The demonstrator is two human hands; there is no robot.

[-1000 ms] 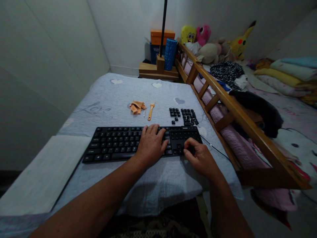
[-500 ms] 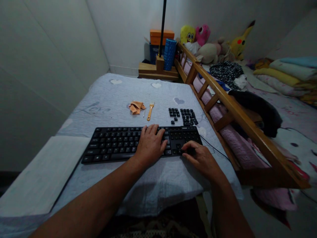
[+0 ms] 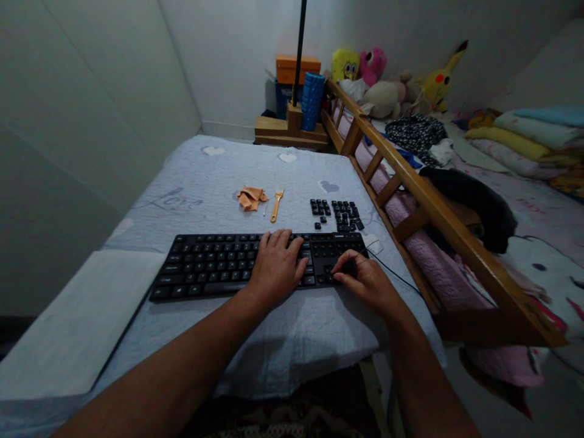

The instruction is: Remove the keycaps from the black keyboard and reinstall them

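Observation:
A black keyboard [image 3: 219, 267] lies across the bed cover, its right-hand sections bare of most keycaps. My left hand [image 3: 278, 261] rests flat on its middle, fingers spread over the keys. At the arrow keys [image 3: 327, 274], the thumb and forefinger of my right hand [image 3: 362, 280] are pinched together. Within that hand is a small dark tool with thin wire ends, seemingly a wire keycap puller [image 3: 350, 265], partly hidden by the fingers. Loose black keycaps [image 3: 344, 213] lie in groups behind the keyboard's right end.
Behind the keyboard lie an orange cloth [image 3: 252, 198], a cotton swab [image 3: 265, 208] and a yellow-handled brush [image 3: 276, 207]. A white board [image 3: 86, 322] is at the left. The wooden bed rail [image 3: 401, 170] runs along the right; the keyboard's cable [image 3: 396, 274] trails toward it.
My right hand has shifted slightly up and left over the arrow keys, its fingers turning so the dark tool and wire show more. My left hand stays put.

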